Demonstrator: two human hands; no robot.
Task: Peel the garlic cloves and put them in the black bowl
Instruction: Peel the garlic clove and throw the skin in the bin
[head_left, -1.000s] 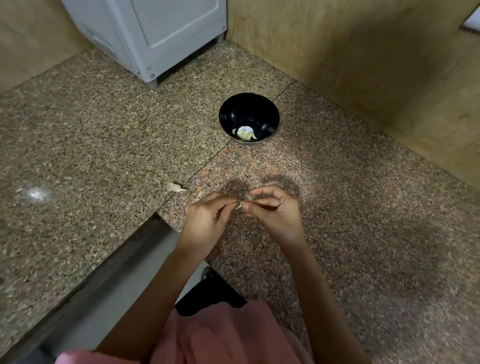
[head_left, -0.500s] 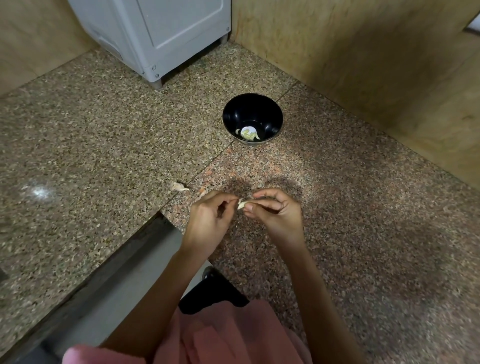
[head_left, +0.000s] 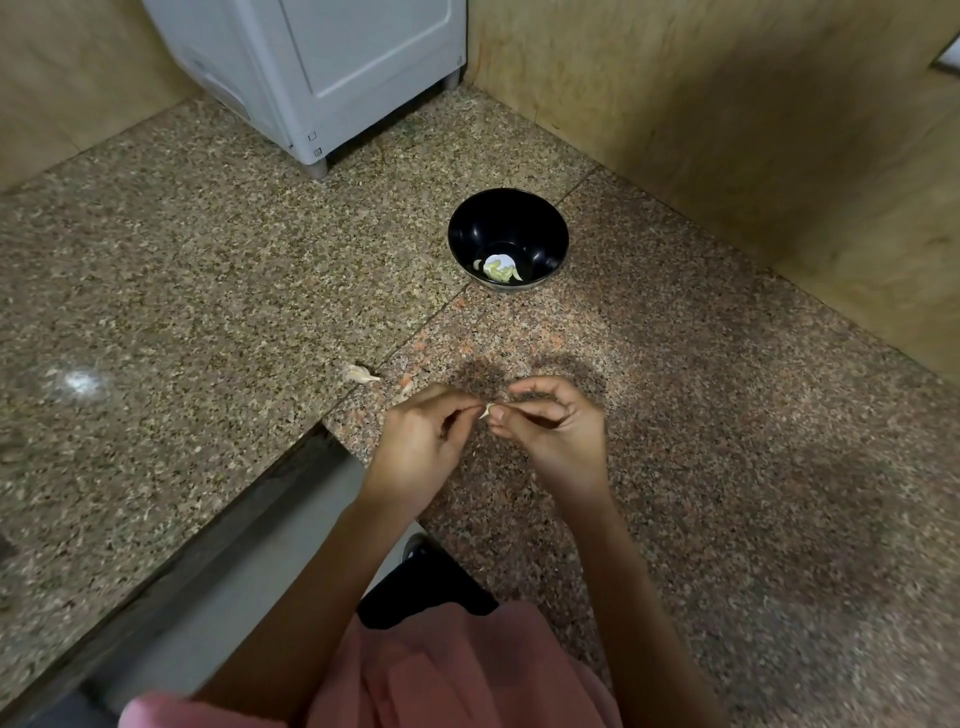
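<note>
- A clove (head_left: 487, 411) is pinched between the curled fingertips of the left hand (head_left: 423, 436) and the right hand (head_left: 556, 434), which are met just above the tabletop (head_left: 208, 291).
- The bowl (head_left: 540, 228) is set well beyond both hands, nearly straight ahead of them; pale peeled pieces (head_left: 500, 271) are seen at its bottom.
- A pale scrap (head_left: 359, 374) is left on the tabletop just beyond the left hand, toward its outer side; skin or clove cannot be told.
- A white appliance (head_left: 322, 67) is stood far beyond the bowl.
</note>
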